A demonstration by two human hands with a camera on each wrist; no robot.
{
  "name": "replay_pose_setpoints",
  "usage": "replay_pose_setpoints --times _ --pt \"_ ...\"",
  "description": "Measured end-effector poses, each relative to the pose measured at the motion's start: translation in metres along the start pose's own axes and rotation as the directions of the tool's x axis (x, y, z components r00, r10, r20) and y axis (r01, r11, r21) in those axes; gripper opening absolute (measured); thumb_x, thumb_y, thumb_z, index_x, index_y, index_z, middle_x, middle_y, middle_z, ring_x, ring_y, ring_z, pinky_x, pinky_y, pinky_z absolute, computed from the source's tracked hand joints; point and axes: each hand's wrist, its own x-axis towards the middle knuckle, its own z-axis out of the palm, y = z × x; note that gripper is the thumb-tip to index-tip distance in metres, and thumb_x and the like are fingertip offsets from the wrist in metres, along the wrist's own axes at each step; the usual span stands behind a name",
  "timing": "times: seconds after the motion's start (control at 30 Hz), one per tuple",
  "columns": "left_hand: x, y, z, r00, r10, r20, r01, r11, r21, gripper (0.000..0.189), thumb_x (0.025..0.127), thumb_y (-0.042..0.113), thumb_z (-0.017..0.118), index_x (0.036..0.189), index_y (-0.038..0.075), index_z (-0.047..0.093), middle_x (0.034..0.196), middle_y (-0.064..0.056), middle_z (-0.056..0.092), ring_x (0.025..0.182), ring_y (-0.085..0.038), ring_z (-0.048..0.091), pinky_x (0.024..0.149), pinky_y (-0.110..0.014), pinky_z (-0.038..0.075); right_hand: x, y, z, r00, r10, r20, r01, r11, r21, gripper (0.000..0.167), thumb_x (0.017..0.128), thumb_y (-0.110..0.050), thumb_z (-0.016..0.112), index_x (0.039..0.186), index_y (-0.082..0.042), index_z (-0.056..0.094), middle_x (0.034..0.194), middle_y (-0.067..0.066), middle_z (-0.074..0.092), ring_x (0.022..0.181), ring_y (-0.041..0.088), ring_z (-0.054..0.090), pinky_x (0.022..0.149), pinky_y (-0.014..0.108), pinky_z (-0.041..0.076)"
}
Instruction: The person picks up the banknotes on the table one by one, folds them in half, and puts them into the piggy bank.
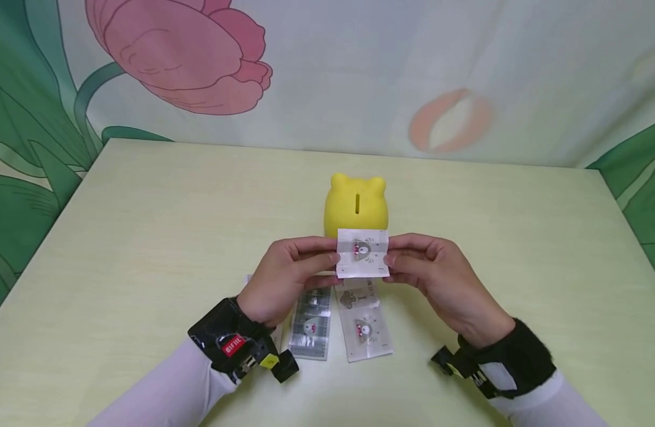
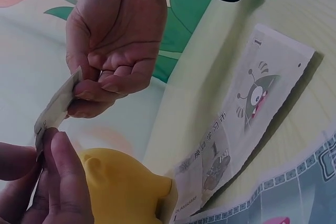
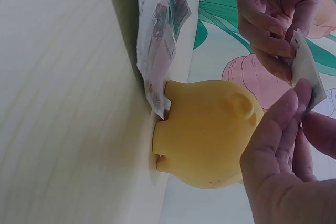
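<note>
A folded play banknote (image 1: pixel 363 253), pale with a cartoon bug printed on it, is pinched at its two sides by both hands. My left hand (image 1: pixel 287 270) has thumb and fingers on its left edge, and my right hand (image 1: pixel 439 273) grips the right edge the same way. In the right wrist view the folded note (image 3: pixel 307 72) looks like a thin packet between the two hands. Just behind it in the head view stands a yellow piggy bank (image 1: pixel 356 216), its narrow coin slot facing up; the note overlaps its lower front.
On the table (image 1: pixel 146 249), below the hands, lie a pale play banknote (image 1: pixel 366 335) and a dark grey-blue one (image 1: pixel 310 332). Another pale note shows partly under the left wrist. Behind the table hangs a floral cloth (image 1: pixel 348 77).
</note>
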Motion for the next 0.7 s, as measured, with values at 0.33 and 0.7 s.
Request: replay_pose_setpoints --times 0.33,0.7 --pt "-0.0028 -0.0019 -0.0009 1.0 0.003 -0.013 -0.004 0.997 -0.074 0.039 0.101 -0.001 0.058 0.14 -0.005 0.06 0.133 -0.023 0.067 0.095 -0.017 0.076 0.087 -0.037 0.063 0.0006 0.0034 0.0021 1.0 -0.002 0.014 0.001 1.0 0.022 0.034 0.099 0.0 0.063 0.131 0.008 0.06 0.108 0.003 0.076 0.093 0.018 0.074 0.087 0.031 0.063" --pt "-0.0031 -0.0049 -0.0016 1.0 -0.017 0.017 0.019 0.993 -0.113 0.038 0.102 0.001 0.057 0.14 -0.004 0.059 0.125 -0.021 0.072 0.091 -0.02 0.078 0.085 -0.037 0.064 0.0014 0.0044 0.0009 1.0 0.004 0.013 -0.004 1.0 0.029 0.036 0.099 -0.001 0.063 0.134 0.008 0.058 0.11 0.004 0.076 0.094 0.019 0.075 0.087 0.032 0.063"
